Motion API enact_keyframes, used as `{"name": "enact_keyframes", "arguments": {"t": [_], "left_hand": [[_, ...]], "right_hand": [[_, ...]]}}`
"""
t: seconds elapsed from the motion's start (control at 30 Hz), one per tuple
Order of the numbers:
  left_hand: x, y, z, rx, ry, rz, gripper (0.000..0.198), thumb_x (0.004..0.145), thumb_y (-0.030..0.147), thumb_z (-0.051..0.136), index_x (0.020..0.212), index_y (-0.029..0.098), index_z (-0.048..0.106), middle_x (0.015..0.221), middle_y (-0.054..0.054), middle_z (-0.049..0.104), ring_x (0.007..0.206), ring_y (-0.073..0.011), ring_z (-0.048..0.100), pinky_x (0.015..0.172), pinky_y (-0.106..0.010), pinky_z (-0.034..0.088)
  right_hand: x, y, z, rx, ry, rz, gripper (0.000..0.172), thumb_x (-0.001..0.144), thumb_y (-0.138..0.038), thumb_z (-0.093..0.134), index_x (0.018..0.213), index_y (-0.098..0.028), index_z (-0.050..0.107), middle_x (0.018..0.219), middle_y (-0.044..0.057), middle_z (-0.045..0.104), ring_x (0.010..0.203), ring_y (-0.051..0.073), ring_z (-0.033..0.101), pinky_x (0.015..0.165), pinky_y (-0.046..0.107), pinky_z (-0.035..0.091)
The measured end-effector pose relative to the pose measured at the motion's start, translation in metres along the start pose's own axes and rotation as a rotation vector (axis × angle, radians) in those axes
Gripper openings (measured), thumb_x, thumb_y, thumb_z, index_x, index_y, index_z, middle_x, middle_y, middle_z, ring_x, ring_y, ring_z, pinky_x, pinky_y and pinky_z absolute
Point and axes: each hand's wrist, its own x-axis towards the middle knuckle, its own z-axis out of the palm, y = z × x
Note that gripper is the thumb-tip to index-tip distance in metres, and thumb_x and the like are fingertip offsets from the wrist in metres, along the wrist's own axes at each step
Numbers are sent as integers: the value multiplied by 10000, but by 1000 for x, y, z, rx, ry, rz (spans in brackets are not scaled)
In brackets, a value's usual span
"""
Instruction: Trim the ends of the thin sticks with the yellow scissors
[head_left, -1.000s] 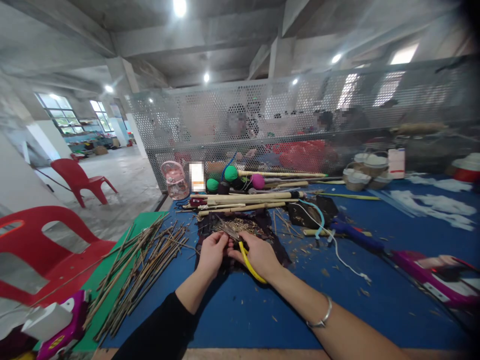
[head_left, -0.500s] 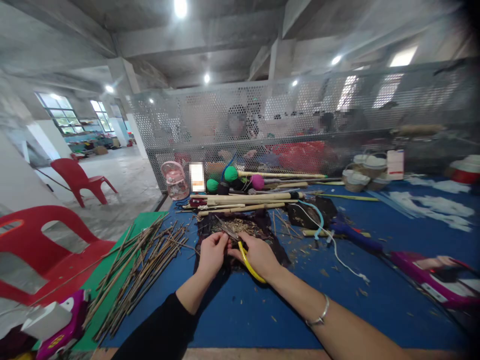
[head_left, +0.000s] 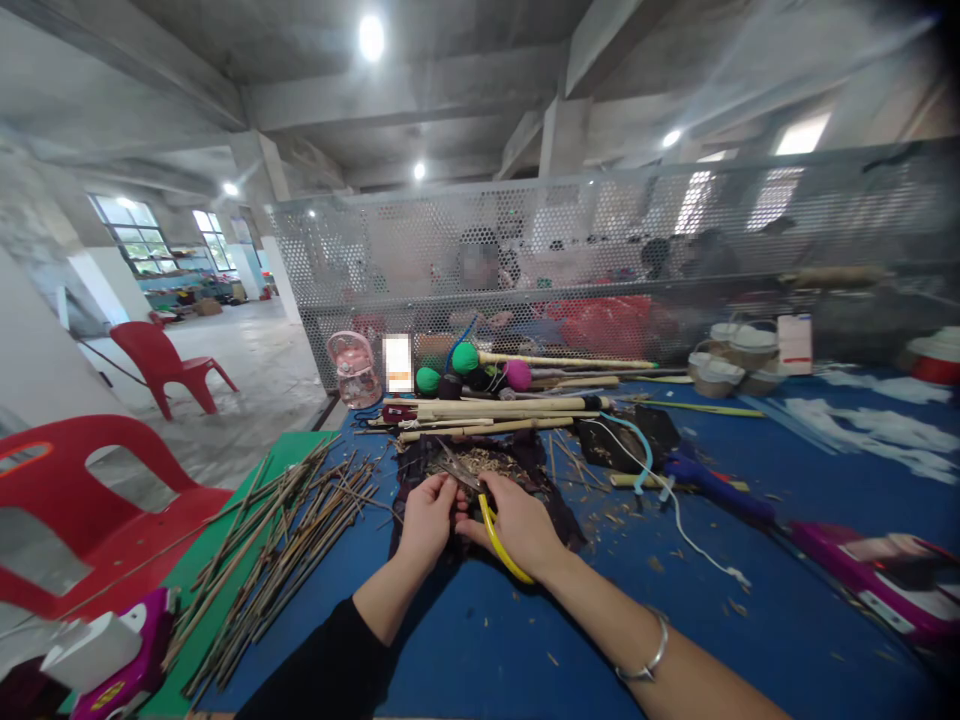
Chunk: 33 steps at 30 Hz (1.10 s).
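Note:
Yellow-handled scissors point(head_left: 495, 540) are gripped in my right hand point(head_left: 517, 525), their blades pointing up and left, slightly parted. My left hand point(head_left: 427, 520) is pinched closed beside the blades; whatever is between its fingertips is too small to make out. Both hands hover close together over a dark cloth point(head_left: 551, 490) strewn with small brown clippings point(head_left: 495, 462). To the left, a pile of thin brown twigs point(head_left: 292, 560) lies across the blue and green table covering.
Bamboo sticks point(head_left: 510, 410) and green and magenta yarn balls point(head_left: 517, 374) lie behind the cloth. A pink bottle point(head_left: 354, 372) stands at the back left. A purple and white device point(head_left: 877, 575) lies right, near a white cord point(head_left: 686, 525). Red chairs point(head_left: 112, 490) stand left.
The camera view has tilted slightly, so the whole scene sits a little lower. Both hands and the scissors keep nearly the same pose over the cloth.

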Motion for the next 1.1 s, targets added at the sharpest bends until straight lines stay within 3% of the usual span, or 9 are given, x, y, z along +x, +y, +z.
{"name": "enact_keyframes", "arguments": {"t": [0.33, 0.5, 0.83, 0.97, 1.1], "left_hand": [[0, -1, -1, 18, -8, 27, 218, 646, 352, 588, 691, 139, 574, 583, 21, 549, 516, -85, 514, 508, -200, 441], [-2, 1, 0, 17, -24, 65, 224, 654, 362, 588, 669, 139, 571, 575, 23, 538, 512, -80, 495, 512, -197, 429], [-2, 0, -2, 72, -24, 109, 297, 693, 430, 562, 640, 141, 525, 557, 28, 501, 496, -79, 461, 493, -195, 403], [0, 0, -4, 190, -31, 138, 288, 714, 413, 529, 632, 138, 543, 547, 18, 508, 490, -87, 458, 477, -194, 382], [5, -1, -13, 483, 21, 260, 276, 748, 378, 497, 672, 150, 632, 597, -22, 587, 560, -125, 514, 563, -232, 406]], "right_hand": [[0, 2, 4, 62, 24, -102, 549, 668, -485, 625, 1091, -169, 476, 992, 96, 556, 923, 227, 526, 803, 341, 401], [-1, 0, 0, 123, -29, -73, 420, 720, -455, 586, 1044, -203, 500, 932, 60, 586, 868, 202, 552, 744, 290, 412], [0, 0, -1, 34, -82, 8, 373, 740, -517, 548, 982, -233, 535, 857, 47, 646, 787, 191, 616, 640, 232, 384], [-1, 2, -2, -32, -88, 23, 378, 753, -553, 511, 970, -245, 549, 796, 44, 663, 724, 191, 625, 594, 225, 363], [-1, 7, -5, -106, -67, 44, 403, 727, -578, 523, 958, -250, 556, 749, 37, 661, 678, 196, 621, 551, 226, 339]]}}
